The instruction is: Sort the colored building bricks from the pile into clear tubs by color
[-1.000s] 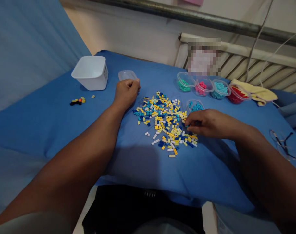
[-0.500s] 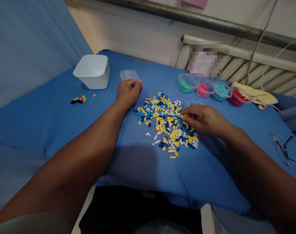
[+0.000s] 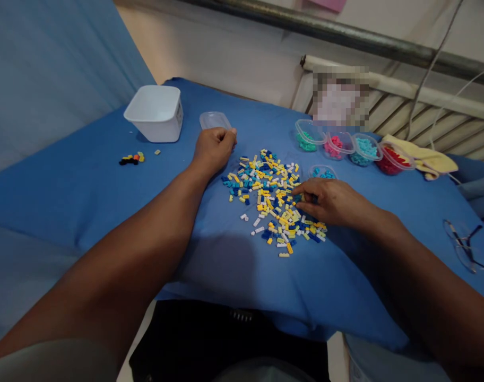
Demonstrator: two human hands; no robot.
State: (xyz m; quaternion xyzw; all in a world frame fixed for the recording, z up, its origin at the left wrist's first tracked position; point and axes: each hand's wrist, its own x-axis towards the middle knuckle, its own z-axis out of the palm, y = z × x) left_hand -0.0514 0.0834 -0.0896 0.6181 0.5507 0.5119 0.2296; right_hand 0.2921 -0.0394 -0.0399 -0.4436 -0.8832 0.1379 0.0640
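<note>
A loose pile of small toy building bricks (image 3: 271, 183) in yellow, white, pale green, blue and teal is spread over the blue cloth. My right hand (image 3: 331, 201) is over the pile's right side, thumb and index finger apart around a few bricks. Just behind it, partly covered by the hand, is a small clear tub (image 3: 323, 171) with teal bricks. My left hand (image 3: 214, 151) rests closed at the pile's far left, by a clear plastic container (image 3: 215, 120). Whatever those curled fingers hold, if anything, is hidden.
Clear tubs of green bricks (image 3: 305, 140), pink bricks (image 3: 334, 147), light blue bricks (image 3: 364, 149) and red bricks (image 3: 391, 162) line the back right. Beyond lies a yellow cloth (image 3: 429, 159); eyeglasses (image 3: 463, 246) are at right. A white bin (image 3: 158, 124) and a few bricks (image 3: 132, 158) are left.
My right hand has shifted slightly down and toward me over the pile, uncovering more of the teal-brick tub. The left hand stays closed in place. The view has moved slightly.
</note>
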